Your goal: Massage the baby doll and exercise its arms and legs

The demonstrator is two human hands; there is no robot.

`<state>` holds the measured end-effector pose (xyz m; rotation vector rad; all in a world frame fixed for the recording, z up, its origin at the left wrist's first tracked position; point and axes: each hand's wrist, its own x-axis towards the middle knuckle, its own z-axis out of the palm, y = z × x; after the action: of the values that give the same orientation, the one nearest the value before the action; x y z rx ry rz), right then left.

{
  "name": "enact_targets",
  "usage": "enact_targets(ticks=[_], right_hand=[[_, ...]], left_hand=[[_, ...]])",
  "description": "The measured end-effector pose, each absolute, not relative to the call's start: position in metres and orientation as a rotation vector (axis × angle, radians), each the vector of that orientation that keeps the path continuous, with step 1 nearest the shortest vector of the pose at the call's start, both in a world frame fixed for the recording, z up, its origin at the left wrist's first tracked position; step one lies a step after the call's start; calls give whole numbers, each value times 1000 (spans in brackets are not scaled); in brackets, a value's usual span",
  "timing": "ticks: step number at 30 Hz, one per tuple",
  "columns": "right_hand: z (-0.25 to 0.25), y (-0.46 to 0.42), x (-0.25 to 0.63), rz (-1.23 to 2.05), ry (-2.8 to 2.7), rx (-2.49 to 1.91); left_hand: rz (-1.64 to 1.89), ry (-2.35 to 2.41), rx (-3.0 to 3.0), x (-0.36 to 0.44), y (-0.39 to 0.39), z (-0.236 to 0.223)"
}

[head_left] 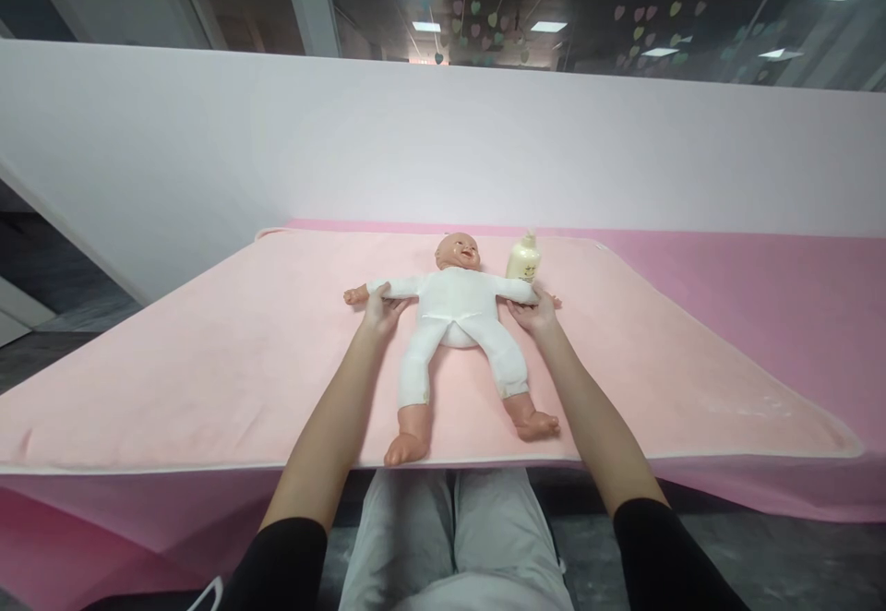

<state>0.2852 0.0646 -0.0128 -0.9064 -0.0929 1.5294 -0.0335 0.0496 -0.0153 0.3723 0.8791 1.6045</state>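
Observation:
A baby doll (pixel 457 297) with a white cloth body lies on its back, its arms stretched out sideways and its feet toward me. My left hand (pixel 383 309) is closed around the doll's forearm on the left side, thumb on top and fingers underneath. On the other side my right hand (pixel 536 309) grips the doll's other forearm near the wrist in the same way. A pale yellow pump bottle (pixel 524 258) stands upright just behind the arm in my right hand.
A light pink blanket (pixel 208 362) covers most of the table, over a darker pink cloth (pixel 761 297) that shows at the right and hangs at the front. A white wall panel (pixel 443 145) rises along the back edge.

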Motion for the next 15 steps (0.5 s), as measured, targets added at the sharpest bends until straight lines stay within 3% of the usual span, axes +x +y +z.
enact_targets(ticks=[15], right_hand=[[-10, 62, 349, 1435, -40, -918]], left_hand=[[1841, 740, 59, -97, 52, -16]])
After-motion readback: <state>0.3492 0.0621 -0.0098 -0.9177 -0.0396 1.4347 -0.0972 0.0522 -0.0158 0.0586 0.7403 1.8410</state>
